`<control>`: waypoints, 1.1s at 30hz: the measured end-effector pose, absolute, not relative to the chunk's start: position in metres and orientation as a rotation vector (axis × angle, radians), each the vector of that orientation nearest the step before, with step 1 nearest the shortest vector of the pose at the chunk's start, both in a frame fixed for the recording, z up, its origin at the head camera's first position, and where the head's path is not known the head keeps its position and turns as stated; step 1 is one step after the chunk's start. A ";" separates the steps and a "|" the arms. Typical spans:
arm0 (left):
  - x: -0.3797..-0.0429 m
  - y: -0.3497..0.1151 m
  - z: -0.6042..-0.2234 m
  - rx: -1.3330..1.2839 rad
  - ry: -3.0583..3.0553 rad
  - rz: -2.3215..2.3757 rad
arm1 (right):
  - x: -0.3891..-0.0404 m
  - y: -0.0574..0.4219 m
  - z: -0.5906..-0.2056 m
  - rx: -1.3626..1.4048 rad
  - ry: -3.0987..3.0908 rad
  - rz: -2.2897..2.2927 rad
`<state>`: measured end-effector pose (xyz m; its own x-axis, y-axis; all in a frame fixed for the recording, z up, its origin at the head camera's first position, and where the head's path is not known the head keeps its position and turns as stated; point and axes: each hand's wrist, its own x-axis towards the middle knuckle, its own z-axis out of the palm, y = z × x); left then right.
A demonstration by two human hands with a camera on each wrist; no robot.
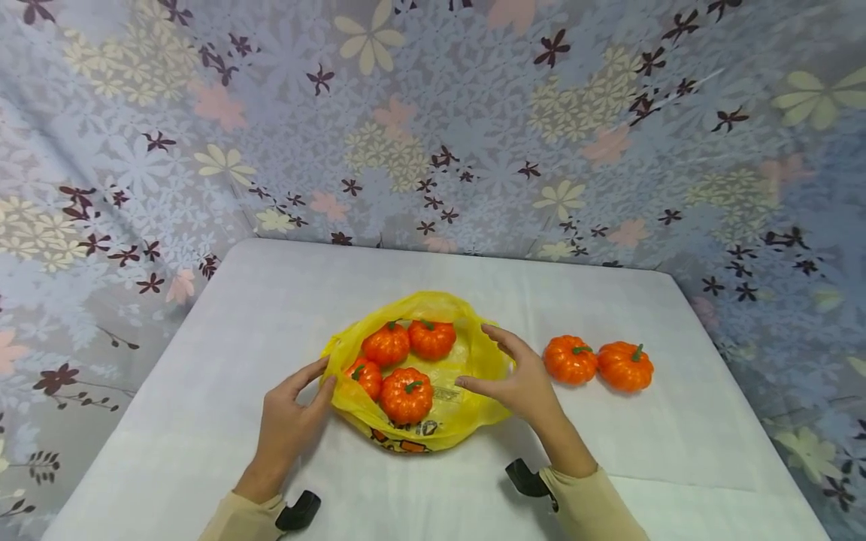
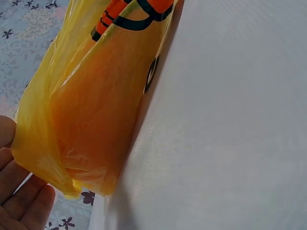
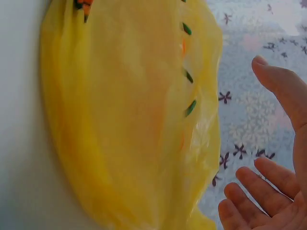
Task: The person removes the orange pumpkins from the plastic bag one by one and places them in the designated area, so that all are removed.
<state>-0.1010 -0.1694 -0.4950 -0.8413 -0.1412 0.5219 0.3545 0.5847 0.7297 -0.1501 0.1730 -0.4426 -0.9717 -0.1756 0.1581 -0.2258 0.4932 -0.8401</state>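
A yellow plastic bag [image 1: 446,436] stands on the table with its mouth spread wide. Inside lie several small orange pumpkins [image 1: 407,396] with green stems, grouped toward the bag's left. My left hand [image 1: 292,412] pinches the bag's left rim between thumb and fingers; in the left wrist view, the bag [image 2: 105,120] hides part of a finger. On the other side, my right hand [image 1: 517,379] is spread with its thumb over the bag's mouth and holds nothing. The right wrist view shows its fingers [image 3: 261,191] apart from the bag [image 3: 129,120].
Two more orange pumpkins [image 1: 570,360] sit side by side on the white-covered table [image 1: 676,443], right of my right hand. A flower-patterned wall covering [image 1: 460,150] rises behind the table's back edge. Black devices [image 1: 298,511] are at both wrists.
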 end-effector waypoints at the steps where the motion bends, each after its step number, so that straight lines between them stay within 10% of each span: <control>1: -0.100 -0.169 -0.495 -0.169 -2.275 -1.210 | -0.149 0.169 -0.443 0.368 -2.673 1.514; 33: -0.098 -0.168 -0.496 -0.164 -2.281 -1.234 | -0.140 0.110 -0.478 0.763 -2.873 1.565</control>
